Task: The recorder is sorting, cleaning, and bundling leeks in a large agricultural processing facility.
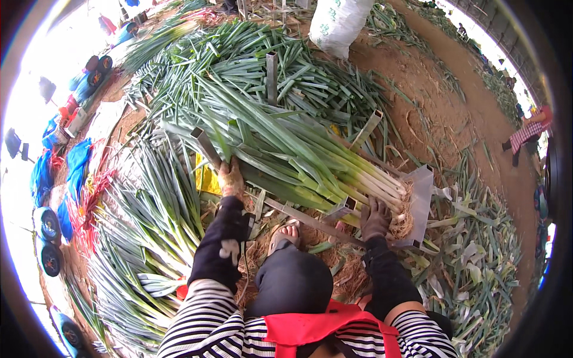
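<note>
Leeks point(310, 149) lie along the rack point(316, 223), roots point(403, 221) by its right plate point(421, 200), leaves point(256, 113) past its left post point(206, 147). Your right hand point(375, 219), nearer the roots, fingers loosely spread on stems point(382, 182); left hand point(231, 179) at that post, grip unclear.

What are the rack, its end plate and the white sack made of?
Rack: probably metal, dull grey, with hollow square tube ends.
Plate: pale, smooth and flat; sheet metal or plastic, I can't tell.
Sack: likely plastic, slightly shiny and wrinkled.
</note>
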A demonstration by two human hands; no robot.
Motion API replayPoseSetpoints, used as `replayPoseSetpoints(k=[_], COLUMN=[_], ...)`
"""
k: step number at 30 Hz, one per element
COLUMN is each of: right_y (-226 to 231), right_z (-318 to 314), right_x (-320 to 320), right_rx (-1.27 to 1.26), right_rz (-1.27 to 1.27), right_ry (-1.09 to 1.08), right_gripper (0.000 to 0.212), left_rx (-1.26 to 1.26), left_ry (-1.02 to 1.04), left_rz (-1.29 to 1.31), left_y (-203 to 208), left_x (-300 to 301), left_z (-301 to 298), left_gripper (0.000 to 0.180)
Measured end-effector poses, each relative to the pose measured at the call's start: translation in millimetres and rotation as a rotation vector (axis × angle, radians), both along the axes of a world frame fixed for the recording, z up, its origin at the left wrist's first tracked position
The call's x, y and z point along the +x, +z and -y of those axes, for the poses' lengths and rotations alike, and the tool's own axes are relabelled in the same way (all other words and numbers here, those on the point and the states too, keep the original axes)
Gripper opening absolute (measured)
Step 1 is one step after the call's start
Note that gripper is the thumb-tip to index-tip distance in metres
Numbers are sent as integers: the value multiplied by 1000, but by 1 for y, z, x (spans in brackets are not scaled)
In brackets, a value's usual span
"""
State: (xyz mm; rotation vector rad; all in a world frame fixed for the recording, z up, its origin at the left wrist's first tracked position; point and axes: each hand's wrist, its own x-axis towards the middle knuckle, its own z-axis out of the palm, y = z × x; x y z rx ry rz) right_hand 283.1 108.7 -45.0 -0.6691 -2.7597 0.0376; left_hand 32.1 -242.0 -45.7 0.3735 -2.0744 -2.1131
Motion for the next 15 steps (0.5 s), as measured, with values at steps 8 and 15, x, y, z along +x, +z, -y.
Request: replayPoseSetpoints(k=[8, 15], right_y=[-5, -10], right_z=[5, 3], right_x=[-10, -14], right_rx=[17, 32], right_rz=[18, -22], right_ry=[-21, 38], right_gripper=[43, 42], left_rx=[635, 321], left_ry=[218, 100], left_rz=[383, 153], left_y=[-17, -7], left_x=[-23, 61], left_z=[-1, 14], left_gripper=[48, 37])
